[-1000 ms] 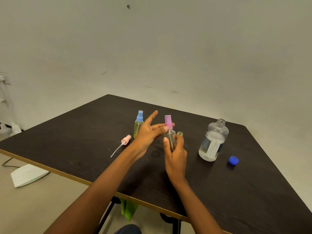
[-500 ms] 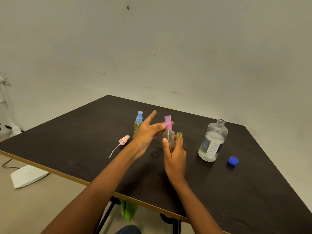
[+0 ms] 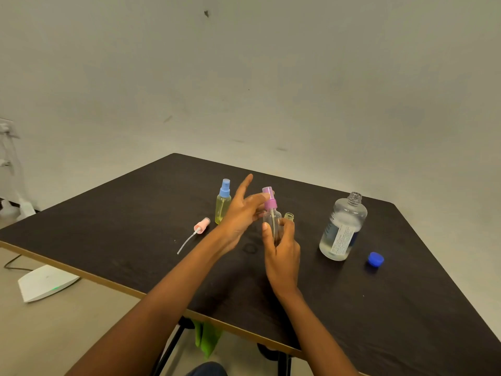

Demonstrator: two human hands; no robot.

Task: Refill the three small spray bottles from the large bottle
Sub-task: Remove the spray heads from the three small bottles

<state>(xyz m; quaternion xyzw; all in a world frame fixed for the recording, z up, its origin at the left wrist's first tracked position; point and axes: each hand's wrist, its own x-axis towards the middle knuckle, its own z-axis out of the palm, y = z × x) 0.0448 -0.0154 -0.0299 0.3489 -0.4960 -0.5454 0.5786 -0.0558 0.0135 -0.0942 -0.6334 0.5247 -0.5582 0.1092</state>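
The right hand (image 3: 282,256) gripped a small clear bottle (image 3: 272,222) upright at mid-table (image 3: 135,213), neck pointing up. The left hand (image 3: 238,215) pinched the purple sprayer (image 3: 269,200) on top, forefinger outstretched. The large bottle (image 3: 343,229) stood uncapped to the right, its blue cap (image 3: 376,259) nearer the right edge, well apart from the hands.

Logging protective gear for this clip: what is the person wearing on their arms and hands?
Nothing that shows. The left arm and right arm are bare up to the picture's edge, with no sleeves in view. The left hand and right hand have no gloves, and no rings, watch or wristbands are visible.
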